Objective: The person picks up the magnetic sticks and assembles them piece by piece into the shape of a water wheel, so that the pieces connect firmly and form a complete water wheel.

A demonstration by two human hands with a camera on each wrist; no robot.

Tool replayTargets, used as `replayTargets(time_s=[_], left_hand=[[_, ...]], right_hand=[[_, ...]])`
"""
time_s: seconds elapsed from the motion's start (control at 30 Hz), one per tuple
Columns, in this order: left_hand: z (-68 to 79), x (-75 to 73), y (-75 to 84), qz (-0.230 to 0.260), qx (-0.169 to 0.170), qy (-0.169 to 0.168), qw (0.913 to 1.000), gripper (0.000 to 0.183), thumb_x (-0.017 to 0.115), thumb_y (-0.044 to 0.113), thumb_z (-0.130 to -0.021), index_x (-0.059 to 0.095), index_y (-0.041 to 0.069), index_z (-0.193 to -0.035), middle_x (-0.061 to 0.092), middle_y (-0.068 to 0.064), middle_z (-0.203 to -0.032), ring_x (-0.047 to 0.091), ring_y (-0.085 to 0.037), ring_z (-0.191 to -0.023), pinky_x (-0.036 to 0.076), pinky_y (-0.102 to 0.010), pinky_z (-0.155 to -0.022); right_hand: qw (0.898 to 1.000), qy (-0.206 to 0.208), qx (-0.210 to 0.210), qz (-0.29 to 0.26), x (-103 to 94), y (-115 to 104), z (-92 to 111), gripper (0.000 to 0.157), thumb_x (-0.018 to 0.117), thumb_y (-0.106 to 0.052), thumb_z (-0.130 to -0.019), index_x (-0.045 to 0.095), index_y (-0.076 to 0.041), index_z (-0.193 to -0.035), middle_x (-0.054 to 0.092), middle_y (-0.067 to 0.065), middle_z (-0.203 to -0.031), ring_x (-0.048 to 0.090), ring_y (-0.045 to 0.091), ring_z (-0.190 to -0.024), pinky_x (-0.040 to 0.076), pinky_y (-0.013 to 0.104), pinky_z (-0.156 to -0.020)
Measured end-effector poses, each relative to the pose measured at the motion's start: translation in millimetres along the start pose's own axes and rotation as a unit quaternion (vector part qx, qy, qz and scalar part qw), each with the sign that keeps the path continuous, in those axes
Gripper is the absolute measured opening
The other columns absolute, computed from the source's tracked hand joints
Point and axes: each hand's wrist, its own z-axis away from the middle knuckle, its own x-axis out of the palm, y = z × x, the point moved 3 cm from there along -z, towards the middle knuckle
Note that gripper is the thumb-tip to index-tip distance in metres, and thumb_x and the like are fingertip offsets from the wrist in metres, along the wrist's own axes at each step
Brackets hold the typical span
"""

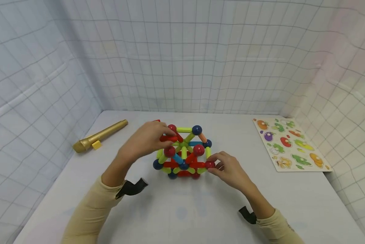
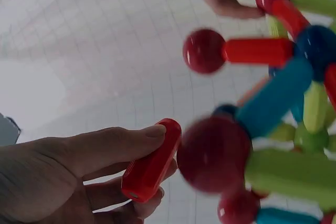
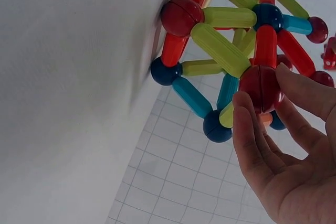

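Note:
A structure of magnetic rods and balls (image 1: 184, 165) in red, blue and green stands on the table. My left hand (image 1: 149, 137) is at its upper left side and pinches a red magnetic rod (image 2: 152, 161) between thumb and fingers. In the left wrist view one end of that rod is right beside a red ball (image 2: 214, 153) joined to blue and green rods; whether they touch I cannot tell. On the structure's right side, my right hand (image 1: 229, 169) pinches another red ball (image 3: 261, 88) at a corner where several rods meet.
A gold toy microphone (image 1: 101, 135) lies at the left, with a small yellow block (image 1: 96, 145) against it. At the right lies a board with vegetable pictures (image 1: 292, 145). A small red piece (image 1: 156, 120) shows behind my left hand. White gridded cloth (image 1: 182, 57) encloses the table.

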Motion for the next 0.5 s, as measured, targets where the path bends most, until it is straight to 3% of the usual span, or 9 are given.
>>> replayTargets(time_s=[0.07,0.17,0.3,0.5], left_hand=[[-5.6,3.3,24.7,-0.026,0.037,-0.029,0.9986,0.022,0.074,0.022,-0.086,0.076,0.014,-0.106,0.071,0.000,-0.091,0.057,-0.015,-0.083,0.050,-0.028,-0.073],[-14.6,13.4,44.0,-0.050,0.057,-0.051,0.9958,0.020,0.076,0.023,-0.085,0.077,0.015,-0.103,0.072,0.002,-0.087,0.058,-0.013,-0.081,0.051,-0.025,-0.075],[-20.6,23.7,47.7,-0.048,0.051,-0.048,0.9964,0.020,0.077,0.023,-0.084,0.077,0.015,-0.102,0.074,0.002,-0.087,0.061,-0.012,-0.078,0.052,-0.024,-0.074],[-16.9,29.2,41.9,-0.024,0.046,-0.022,0.9984,0.028,0.079,0.024,-0.082,0.075,0.014,-0.108,0.075,0.001,-0.095,0.066,-0.013,-0.084,0.053,-0.026,-0.075]], right_hand=[[1.000,0.005,-0.003,-0.001,-0.4,0.7,0.0,0.028,0.075,-0.017,-0.085,0.067,-0.016,-0.111,0.064,0.001,-0.105,0.064,0.012,-0.086,0.056,0.023,-0.073],[1.000,0.008,-0.005,-0.004,-0.3,0.3,-0.4,0.028,0.075,-0.018,-0.085,0.067,-0.016,-0.111,0.064,0.001,-0.105,0.065,0.012,-0.085,0.056,0.023,-0.074],[1.000,0.007,-0.009,-0.007,1.3,-0.8,-1.4,0.028,0.075,-0.018,-0.085,0.067,-0.015,-0.112,0.064,0.001,-0.105,0.065,0.012,-0.084,0.055,0.022,-0.074],[1.000,0.004,-0.013,-0.002,2.1,0.0,-2.2,0.028,0.076,-0.018,-0.085,0.067,-0.015,-0.111,0.065,0.001,-0.105,0.065,0.012,-0.084,0.055,0.021,-0.073]])
